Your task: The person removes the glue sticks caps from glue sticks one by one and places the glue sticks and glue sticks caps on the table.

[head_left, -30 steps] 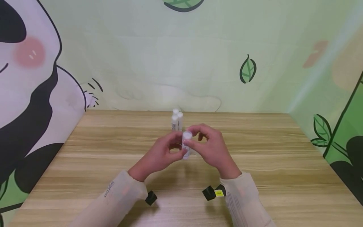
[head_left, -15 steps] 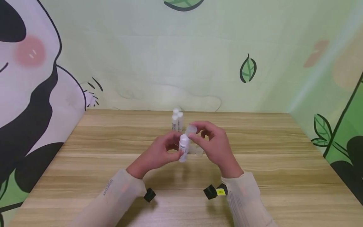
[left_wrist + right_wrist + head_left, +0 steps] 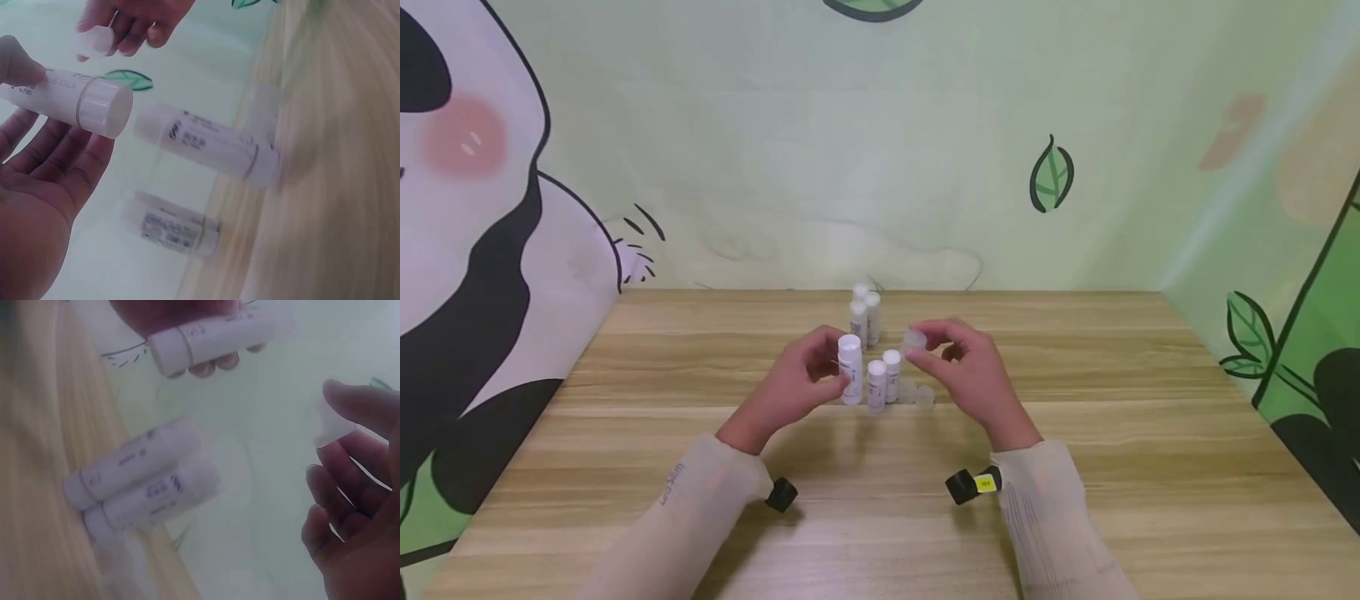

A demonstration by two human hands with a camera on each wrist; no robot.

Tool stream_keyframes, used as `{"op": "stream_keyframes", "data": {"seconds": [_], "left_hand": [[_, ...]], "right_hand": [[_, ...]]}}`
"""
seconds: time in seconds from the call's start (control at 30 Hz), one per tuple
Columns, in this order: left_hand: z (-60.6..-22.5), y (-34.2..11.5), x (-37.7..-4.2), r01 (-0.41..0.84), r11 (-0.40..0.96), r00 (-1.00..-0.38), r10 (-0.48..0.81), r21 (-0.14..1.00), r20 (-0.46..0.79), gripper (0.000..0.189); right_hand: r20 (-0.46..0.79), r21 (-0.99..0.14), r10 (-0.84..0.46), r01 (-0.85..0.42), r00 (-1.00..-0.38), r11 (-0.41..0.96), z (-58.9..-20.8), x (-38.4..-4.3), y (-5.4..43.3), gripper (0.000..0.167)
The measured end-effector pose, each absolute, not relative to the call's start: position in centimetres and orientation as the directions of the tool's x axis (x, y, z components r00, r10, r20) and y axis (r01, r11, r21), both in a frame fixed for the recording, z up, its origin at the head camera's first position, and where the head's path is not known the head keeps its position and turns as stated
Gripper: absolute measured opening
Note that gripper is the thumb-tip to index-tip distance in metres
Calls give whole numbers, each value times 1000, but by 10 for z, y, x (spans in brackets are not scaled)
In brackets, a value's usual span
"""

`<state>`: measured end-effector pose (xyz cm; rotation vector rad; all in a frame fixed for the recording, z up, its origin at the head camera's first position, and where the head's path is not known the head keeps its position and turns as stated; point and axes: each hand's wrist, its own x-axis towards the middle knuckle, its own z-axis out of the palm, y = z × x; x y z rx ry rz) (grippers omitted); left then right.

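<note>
My left hand (image 3: pixel 793 387) grips a white glue stick (image 3: pixel 849 371) upright between thumb and fingers; the words on its label show in the left wrist view. Its top is uncovered. To the right, my right hand (image 3: pixel 970 371) pinches a small translucent cap (image 3: pixel 914 340) between thumb and index finger, apart from the stick. Between the hands, two more glue sticks stand side by side, a front one (image 3: pixel 876 387) and a rear one (image 3: pixel 892 377). Beside them on the table are translucent caps (image 3: pixel 924 398).
A cluster of white glue sticks (image 3: pixel 872 319) stands farther back on the wooden table (image 3: pixel 1045 500). Behind the table rises a green wall (image 3: pixel 760 150) with panda and leaf pictures. Small black cameras (image 3: pixel 782 494) sit at both wrists.
The cap has come off the glue stick into my right hand. My left hand has moved left with the stick, and the two standing sticks have come into sight.
</note>
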<state>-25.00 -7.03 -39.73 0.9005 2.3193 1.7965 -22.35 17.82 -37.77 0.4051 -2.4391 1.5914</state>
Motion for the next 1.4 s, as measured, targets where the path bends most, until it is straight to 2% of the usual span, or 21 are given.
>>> {"op": "stream_keyframes", "data": {"seconds": [0.17,0.37,0.73,1.0,1.4], "left_hand": [[-404,-73,-256,378,184,-847,463,908,259,32],[-417,-74,-263,342,201,-861,458,918,221,32],[-446,-68,-279,329,227,-877,433,917,208,36],[-451,-61,-284,314,258,-882,436,914,179,39],[-455,-55,-287,326,313,-860,489,892,143,32]], "right_hand": [[206,-859,-172,-262,-963,440,-390,-231,187,35],[153,-855,-194,-229,-969,466,-404,-238,197,33],[43,-834,-85,-83,-995,546,-433,-250,210,32],[73,-771,-92,-115,-993,627,-447,-254,212,35],[60,-685,-146,-148,-987,713,-455,-256,207,37]]}}
